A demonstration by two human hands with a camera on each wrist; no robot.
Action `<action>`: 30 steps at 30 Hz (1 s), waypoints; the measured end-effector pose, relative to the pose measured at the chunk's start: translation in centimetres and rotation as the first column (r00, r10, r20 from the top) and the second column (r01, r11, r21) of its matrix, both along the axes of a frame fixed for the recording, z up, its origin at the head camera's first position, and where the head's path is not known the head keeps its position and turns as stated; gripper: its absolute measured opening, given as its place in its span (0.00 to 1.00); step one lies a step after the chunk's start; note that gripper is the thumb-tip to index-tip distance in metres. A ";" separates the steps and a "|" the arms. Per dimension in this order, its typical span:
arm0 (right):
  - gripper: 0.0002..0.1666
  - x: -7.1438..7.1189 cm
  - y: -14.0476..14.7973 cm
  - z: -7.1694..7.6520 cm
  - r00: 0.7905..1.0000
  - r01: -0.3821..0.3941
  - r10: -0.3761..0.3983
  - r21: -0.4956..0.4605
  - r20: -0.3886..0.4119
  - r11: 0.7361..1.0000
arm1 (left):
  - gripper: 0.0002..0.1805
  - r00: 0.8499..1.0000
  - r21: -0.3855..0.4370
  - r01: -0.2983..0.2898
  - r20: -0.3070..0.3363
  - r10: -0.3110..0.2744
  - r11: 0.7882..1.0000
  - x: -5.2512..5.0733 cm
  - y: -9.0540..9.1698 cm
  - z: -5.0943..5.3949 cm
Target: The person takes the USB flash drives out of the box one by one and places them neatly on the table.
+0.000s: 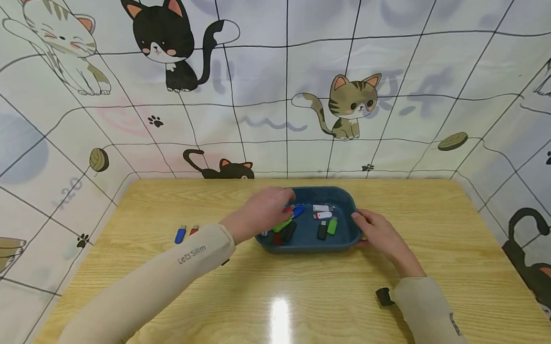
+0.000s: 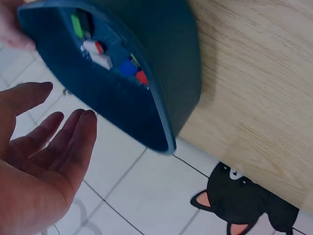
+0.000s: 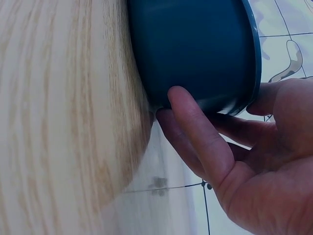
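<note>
A dark blue plastic tub (image 1: 310, 248) stands on the table with several USB flash drives in it. Among these are a white one (image 1: 322, 208), a black one (image 1: 322, 230) and a green one (image 1: 332, 226). My left hand (image 1: 268, 206) is over the tub's left end, hiding part of it. In the left wrist view its fingers are relaxed and hold nothing. My right hand (image 1: 378, 231) grips the tub's right end, thumb at the rim and fingers against the outer wall (image 3: 195, 49).
On the wooden table (image 1: 218, 317), left of the tub, lie a blue USB drive (image 1: 180, 234) and a red one (image 1: 194, 229), the latter partly behind my left sleeve. Cat-print sheeting (image 1: 260, 78) rises behind the table and at both sides.
</note>
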State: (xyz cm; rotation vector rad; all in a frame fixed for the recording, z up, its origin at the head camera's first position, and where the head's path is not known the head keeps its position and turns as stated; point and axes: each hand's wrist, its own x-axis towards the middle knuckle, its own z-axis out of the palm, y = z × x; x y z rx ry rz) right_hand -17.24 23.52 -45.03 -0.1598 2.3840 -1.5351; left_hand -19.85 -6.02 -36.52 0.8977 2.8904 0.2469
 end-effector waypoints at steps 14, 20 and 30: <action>0.36 -0.2 0.2 -0.2 1.000 -0.002 0.002 0.001 -0.008 1.000 | 0.12 0.999 -0.193 0.041 0.008 -0.041 0.980 -1.1 2.7 -1.9; 0.36 -0.1 0.2 -0.2 1.000 0.002 -0.002 0.010 -0.004 1.000 | 0.13 0.998 -0.277 0.051 0.044 -0.040 0.959 -1.1 3.4 -2.5; 0.35 -0.1 0.1 0.0 1.000 0.003 -0.003 0.009 0.003 1.000 | 0.14 0.997 -0.359 0.068 0.055 -0.052 0.931 -0.9 3.5 -3.2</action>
